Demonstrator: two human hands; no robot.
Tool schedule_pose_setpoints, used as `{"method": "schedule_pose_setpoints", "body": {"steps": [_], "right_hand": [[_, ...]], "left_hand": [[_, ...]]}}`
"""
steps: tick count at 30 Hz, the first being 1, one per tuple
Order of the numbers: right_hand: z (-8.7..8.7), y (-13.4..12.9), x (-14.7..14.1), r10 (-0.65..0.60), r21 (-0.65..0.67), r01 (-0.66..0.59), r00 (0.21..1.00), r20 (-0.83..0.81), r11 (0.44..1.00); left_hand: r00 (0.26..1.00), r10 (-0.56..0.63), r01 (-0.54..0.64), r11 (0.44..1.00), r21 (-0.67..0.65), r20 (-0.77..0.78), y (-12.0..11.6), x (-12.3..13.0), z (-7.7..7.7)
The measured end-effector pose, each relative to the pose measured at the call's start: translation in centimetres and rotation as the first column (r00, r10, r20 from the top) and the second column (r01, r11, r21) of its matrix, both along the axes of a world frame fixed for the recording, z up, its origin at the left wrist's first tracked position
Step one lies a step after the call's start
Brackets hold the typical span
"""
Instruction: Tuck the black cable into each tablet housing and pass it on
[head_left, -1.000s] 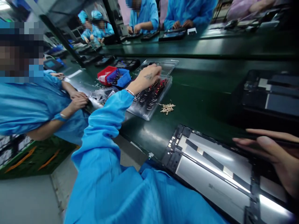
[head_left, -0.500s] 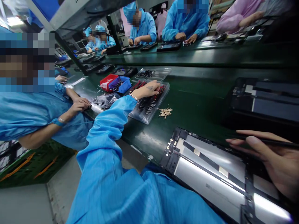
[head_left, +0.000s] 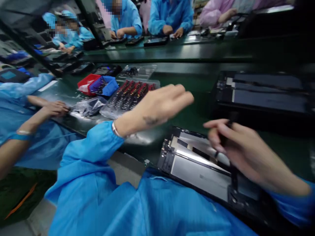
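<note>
My left hand (head_left: pixel 157 108) hovers in mid-air between the clear parts tray (head_left: pixel 108 113) and the opened tablet (head_left: pixel 194 164) that lies in front of me. Its fingers are stretched out together and blurred; whether a small part sits between them is not visible. My right hand (head_left: pixel 241 150) is over the right half of the tablet, closed around a thin dark tool (head_left: pixel 228 126) that points up and away from me. The tray holds rows of small red and black parts (head_left: pixel 133 91).
A red bin (head_left: pixel 85 83) and a blue bin (head_left: pixel 105 86) stand beyond the tray, with crumpled plastic bags (head_left: pixel 86 106) beside them. A co-worker's hands (head_left: pixel 52 108) rest at the left. Another dark opened device (head_left: pixel 265 91) lies on the green belt (head_left: pixel 192 72) at the right. People work across the line.
My left hand left the parts tray and swung right toward the tablet. My right hand with the tool moved left over the tablet. The view shifted to the right.
</note>
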State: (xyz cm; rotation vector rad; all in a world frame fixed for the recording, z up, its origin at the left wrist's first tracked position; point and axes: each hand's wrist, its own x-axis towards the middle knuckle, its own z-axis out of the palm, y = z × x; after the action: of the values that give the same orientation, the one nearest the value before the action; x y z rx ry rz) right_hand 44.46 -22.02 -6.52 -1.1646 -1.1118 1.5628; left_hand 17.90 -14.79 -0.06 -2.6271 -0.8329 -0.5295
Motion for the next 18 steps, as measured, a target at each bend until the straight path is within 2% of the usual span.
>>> {"method": "schedule_pose_setpoints", "body": {"steps": [1,3,5,7,12,13,14,16,18], "right_hand": [[0.4,-0.1,-1.0,0.060,-0.021,-0.062,0.995,-0.081,0.998],[0.8,-0.2,-2.1,0.056,-0.055,-0.068,0.981,-0.188,0.996],[0.7,-0.4,-2.2,-0.006,-0.080,-0.010,0.979,-0.205,0.997],[0.5,-0.6,-1.8,-0.059,-0.078,0.046,0.985,-0.165,0.996],[0.1,-0.7,-1.2,-0.095,0.009,0.096,0.993,-0.066,0.995],[-0.1,-0.6,-1.2,-0.104,0.042,0.105,0.994,-0.040,0.994],[-0.2,-0.5,-1.2,-0.110,0.078,0.110,0.994,-0.005,0.991],[-0.2,-0.5,-1.2,-0.127,0.167,0.112,0.989,0.081,0.979],[-0.1,-0.6,-1.1,-0.143,0.250,0.097,0.974,0.173,0.963]], "left_hand": [[0.988,-0.143,0.148,0.985,0.091,-0.057,-1.5,1.4,-0.3],[0.907,-0.392,0.419,0.877,0.236,-0.153,-3.5,3.5,-1.2],[0.820,-0.540,0.573,0.763,0.300,-0.191,-4.0,4.6,-2.3],[0.772,-0.615,0.633,0.716,0.293,-0.164,-3.6,5.2,-3.3],[0.691,-0.719,0.710,0.654,0.261,-0.078,-2.7,5.9,-4.4],[0.694,-0.718,0.701,0.658,0.273,-0.050,-2.7,5.9,-4.5],[0.719,-0.695,0.669,0.686,0.286,-0.012,-2.8,5.9,-4.5],[0.820,-0.570,0.529,0.793,0.302,0.061,-2.9,5.8,-4.5],[0.918,-0.388,0.349,0.887,0.304,0.079,-2.9,5.5,-4.4]]}}
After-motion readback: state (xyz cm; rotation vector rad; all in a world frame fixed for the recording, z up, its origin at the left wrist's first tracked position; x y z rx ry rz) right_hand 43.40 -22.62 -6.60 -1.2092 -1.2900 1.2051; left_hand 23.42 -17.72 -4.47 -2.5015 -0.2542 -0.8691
